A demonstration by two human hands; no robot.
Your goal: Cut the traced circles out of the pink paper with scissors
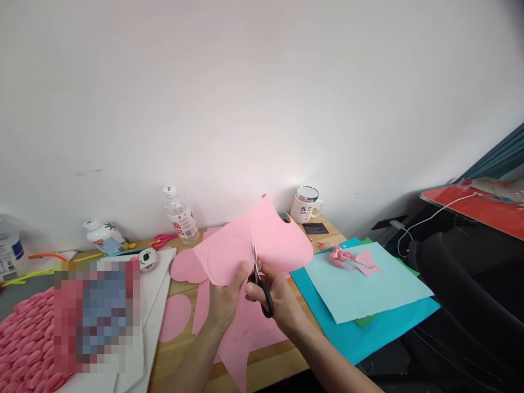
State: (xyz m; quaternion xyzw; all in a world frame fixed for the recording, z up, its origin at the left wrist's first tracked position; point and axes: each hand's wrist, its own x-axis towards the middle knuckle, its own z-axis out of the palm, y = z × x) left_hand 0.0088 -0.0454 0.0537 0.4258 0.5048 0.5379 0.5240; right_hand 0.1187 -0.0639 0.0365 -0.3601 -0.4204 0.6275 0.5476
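My left hand (226,297) pinches the lower edge of a pink paper sheet (231,256), held up above the table. A round outline is drawn on the sheet, and its right part curls upward. In my right hand (278,300) are black-handled scissors (267,301), their blades at the paper beside the drawn circle. My fingers partly hide the handles. Below lie more pink paper pieces (256,327). A cut pink paper circle (176,317) rests on the wooden table, left of my left wrist.
Blue paper sheets (360,289) with pink scraps (341,256) lie right. A mug (306,204) and a plastic bottle (182,215) stand near the wall. Pink scissors (164,240) lie behind. White sheets (153,327) and a pink braided item (28,333) are left.
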